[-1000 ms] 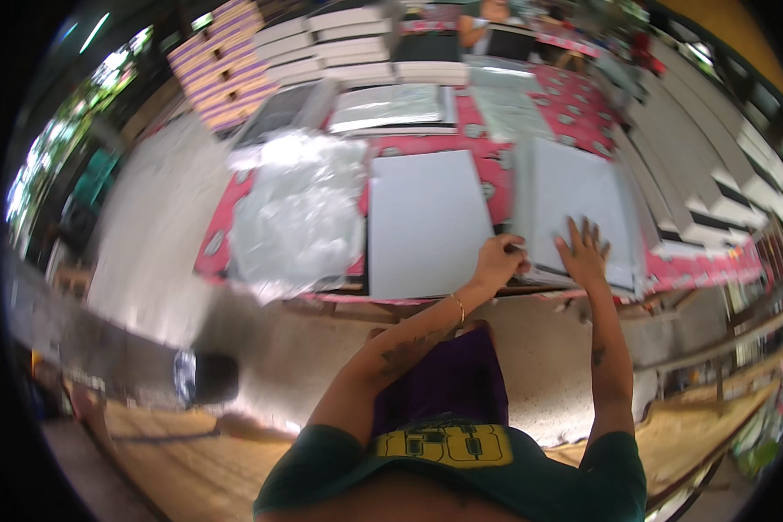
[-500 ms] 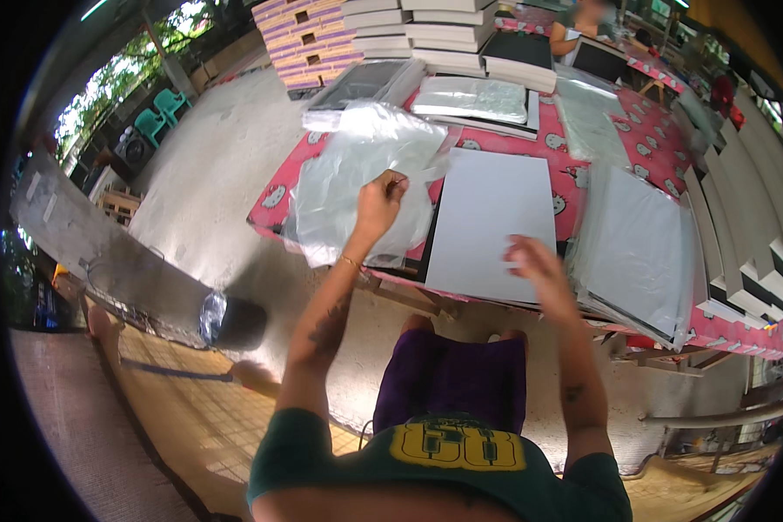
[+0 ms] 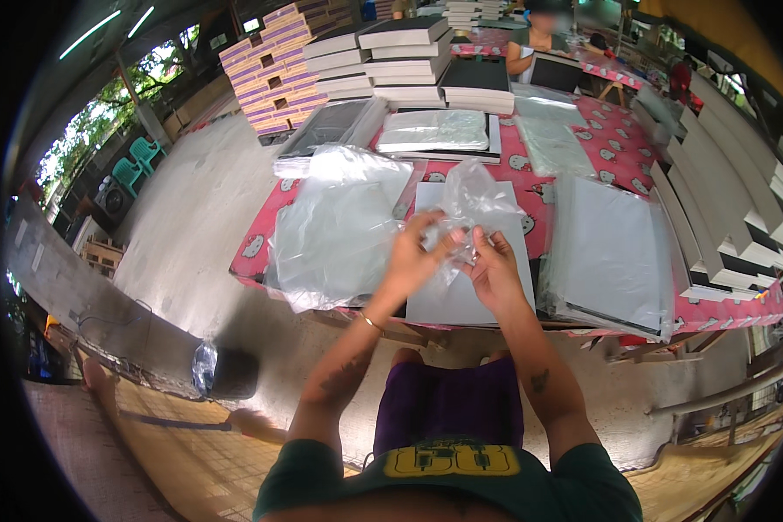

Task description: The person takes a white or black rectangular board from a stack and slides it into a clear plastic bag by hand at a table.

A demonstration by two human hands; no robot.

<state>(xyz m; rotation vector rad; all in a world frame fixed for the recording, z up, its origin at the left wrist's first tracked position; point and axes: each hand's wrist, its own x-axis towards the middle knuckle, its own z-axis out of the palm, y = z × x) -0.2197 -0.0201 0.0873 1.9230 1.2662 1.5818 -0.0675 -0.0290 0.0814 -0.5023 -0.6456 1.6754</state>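
Between my hands a clear plastic bag (image 3: 477, 196) is held up, crumpled, over a white sheet (image 3: 448, 300) on the table. My right hand (image 3: 496, 271) pinches the bag's near edge between thumb and fingers. Close beside it, my left hand (image 3: 416, 257) has its fingers curled at the same edge, slightly blurred. A loose pile of clear plastic bags (image 3: 331, 248) lies to the left of the sheet. On the right rests a stack of pale sheets in clear plastic (image 3: 613, 252).
The table's pink patterned cover (image 3: 248, 252) shows at the left. Thick black-and-white stacks (image 3: 404, 65) and purple-striped bundles (image 3: 274, 74) rise behind. More tall stacks (image 3: 713, 209) line the right. A person (image 3: 535, 48) stands at the far side. A dark bin (image 3: 235, 370) is on the floor.
My left hand has moved right and my right hand left, meeting over the white sheet. A plastic bag is now lifted between them. The view has tilted up slightly.
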